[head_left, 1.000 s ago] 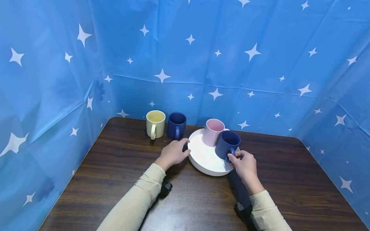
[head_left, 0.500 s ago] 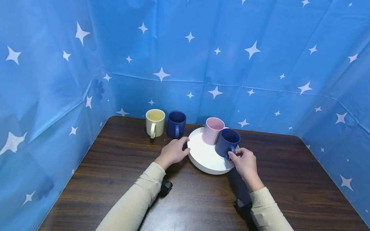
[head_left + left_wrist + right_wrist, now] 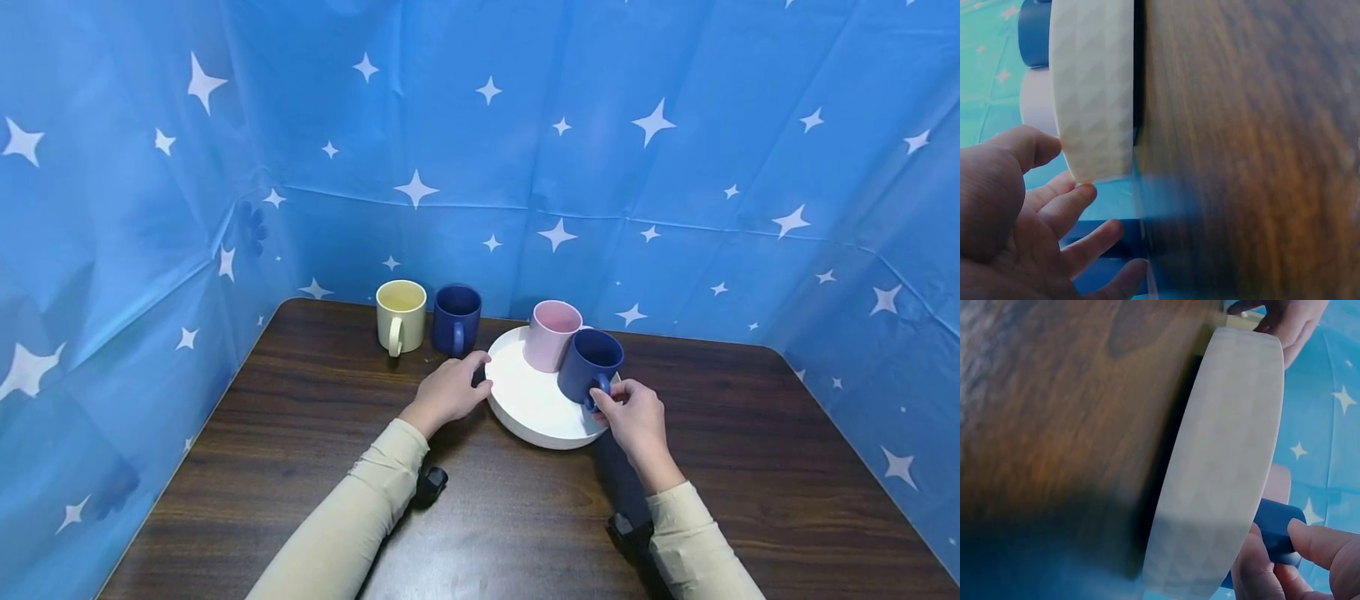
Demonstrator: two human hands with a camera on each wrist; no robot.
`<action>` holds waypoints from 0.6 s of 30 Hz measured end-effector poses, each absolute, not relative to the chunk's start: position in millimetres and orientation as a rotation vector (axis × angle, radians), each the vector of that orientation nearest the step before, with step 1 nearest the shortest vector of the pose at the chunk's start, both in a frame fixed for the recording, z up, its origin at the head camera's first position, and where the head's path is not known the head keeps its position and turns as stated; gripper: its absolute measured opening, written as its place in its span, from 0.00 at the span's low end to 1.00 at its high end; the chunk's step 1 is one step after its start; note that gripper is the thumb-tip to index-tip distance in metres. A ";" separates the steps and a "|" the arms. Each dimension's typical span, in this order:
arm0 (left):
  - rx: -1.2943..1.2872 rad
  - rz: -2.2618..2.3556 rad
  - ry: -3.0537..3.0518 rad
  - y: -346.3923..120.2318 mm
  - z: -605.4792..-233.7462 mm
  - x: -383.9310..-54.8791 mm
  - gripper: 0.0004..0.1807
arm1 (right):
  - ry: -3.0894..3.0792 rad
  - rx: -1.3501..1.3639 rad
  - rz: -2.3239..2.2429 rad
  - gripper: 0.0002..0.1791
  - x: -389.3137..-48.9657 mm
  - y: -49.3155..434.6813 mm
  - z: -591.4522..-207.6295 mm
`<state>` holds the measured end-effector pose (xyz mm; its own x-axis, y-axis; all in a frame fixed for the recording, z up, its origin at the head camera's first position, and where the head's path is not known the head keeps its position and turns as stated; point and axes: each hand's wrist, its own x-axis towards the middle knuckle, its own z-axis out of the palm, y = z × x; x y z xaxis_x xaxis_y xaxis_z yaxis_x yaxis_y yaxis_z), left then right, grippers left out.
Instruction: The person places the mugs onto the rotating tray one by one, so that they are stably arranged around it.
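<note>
A round white tray (image 3: 525,403) with a faceted side wall stands on the table. On it are a pink mug (image 3: 546,346) and, in front and to the right, a dark blue mug (image 3: 583,367). My right hand (image 3: 636,421) pinches the blue mug's handle between thumb and fingers, at the tray's right edge; the right wrist view shows the thumb (image 3: 1319,544) on the handle. At the tray's left side, my left hand (image 3: 448,392) touches the rim with its fingertips, its fingers spread and relaxed in the left wrist view.
A yellow mug (image 3: 401,321) and a second dark blue mug (image 3: 456,321) stand side by side behind my left hand, handles towards me. The dark wooden table (image 3: 517,533) meets a blue curtain (image 3: 600,167) with white stars at its back and sides.
The view has tilted slightly, so everything sits a little higher in the frame. Both hands keep their places on the tray rim and the blue mug's handle.
</note>
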<state>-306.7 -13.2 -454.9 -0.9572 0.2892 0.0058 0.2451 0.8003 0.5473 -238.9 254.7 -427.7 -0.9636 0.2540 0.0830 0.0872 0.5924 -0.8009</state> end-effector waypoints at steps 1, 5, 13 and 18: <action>0.433 0.863 2.908 -12.9 -454.9 -306.7 0.24 | -2.631 -0.283 1.309 0.14 -238.7 254.8 -427.7; 0.435 0.861 2.911 -12.8 -454.7 -306.7 0.24 | -2.638 -0.275 1.318 0.14 -238.6 255.5 -426.8; 0.436 0.856 2.902 -13.0 -454.8 -307.1 0.25 | -2.709 -0.158 1.367 0.17 -240.3 271.1 -416.5; 0.452 0.854 2.902 -13.0 -455.5 -308.2 0.25 | -2.754 -0.106 1.272 0.19 -242.1 293.2 -410.6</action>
<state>-308.2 -13.0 -455.5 -0.9530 0.3030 0.0032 0.2565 0.8009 0.5411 -242.1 293.2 -410.6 -0.9920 0.1074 0.0668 0.0187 0.6472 -0.7621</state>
